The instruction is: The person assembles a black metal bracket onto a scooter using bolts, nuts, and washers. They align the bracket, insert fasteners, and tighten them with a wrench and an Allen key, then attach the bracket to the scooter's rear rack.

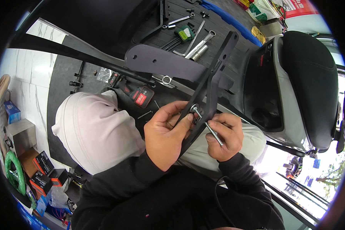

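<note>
Left hand (165,134) curled round a black bracket (212,90), right hand (228,138) pinching a silver rod (216,136), shiny wrench (200,45) over far side.

From the wearer's head, we look down through a fisheye, close above the left hand (166,141) and right hand (230,138).

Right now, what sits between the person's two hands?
In the head view, a dark metal bracket and a silver bolt lie between the left hand and the right hand.
</note>
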Available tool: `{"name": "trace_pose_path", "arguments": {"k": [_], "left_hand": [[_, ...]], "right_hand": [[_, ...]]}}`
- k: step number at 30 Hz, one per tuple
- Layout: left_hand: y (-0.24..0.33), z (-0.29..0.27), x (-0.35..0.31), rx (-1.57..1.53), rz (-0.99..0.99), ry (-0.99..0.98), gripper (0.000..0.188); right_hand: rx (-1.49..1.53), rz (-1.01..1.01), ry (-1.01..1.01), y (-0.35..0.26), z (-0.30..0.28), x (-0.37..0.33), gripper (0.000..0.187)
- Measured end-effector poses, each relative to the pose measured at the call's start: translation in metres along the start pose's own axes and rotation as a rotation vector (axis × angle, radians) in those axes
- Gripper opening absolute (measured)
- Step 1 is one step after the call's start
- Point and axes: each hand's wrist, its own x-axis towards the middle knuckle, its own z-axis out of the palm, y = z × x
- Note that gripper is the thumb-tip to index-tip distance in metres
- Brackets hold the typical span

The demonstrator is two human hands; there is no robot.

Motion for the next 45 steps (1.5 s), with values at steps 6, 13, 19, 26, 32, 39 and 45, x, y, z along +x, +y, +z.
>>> {"name": "trace_pose_path", "arguments": {"k": [6, 13, 19, 26, 32, 39, 45], "left_hand": [[-0.002, 0.004, -0.004, -0.046, 0.023, 0.055, 0.034], [-0.002, -0.005, -0.006, 0.011, -0.026, -0.035, 0.041], [-0.006, -0.012, -0.007, 0.003, -0.002, -0.119, 0.039], [-0.012, -0.018, -0.004, 0.047, 0.060, -0.105, 0.041], [-0.013, -0.021, 0.001, -0.016, 0.053, -0.032, 0.042], [-0.015, -0.034, 0.006, -0.017, 0.051, 0.009, 0.043], [-0.008, -0.045, 0.007, -0.003, 0.071, 0.030, 0.040]], "right_hand": [[0.011, -0.059, 0.002, -0.002, 0.000, 0.003, 0.043], [0.018, -0.049, -0.012, 0.000, -0.002, 0.000, 0.038], [0.051, -0.038, -0.010, 0.000, 0.000, 0.001, 0.039], [0.112, -0.058, 0.014, -0.002, 0.008, 0.010, 0.041], [0.177, 0.015, -0.070, -0.001, 0.014, 0.018, 0.038], [0.356, 0.160, -0.015, 0.008, 0.008, 0.018, 0.042], [0.246, 0.282, -0.008, 0.013, 0.002, 0.025, 0.027]]}}
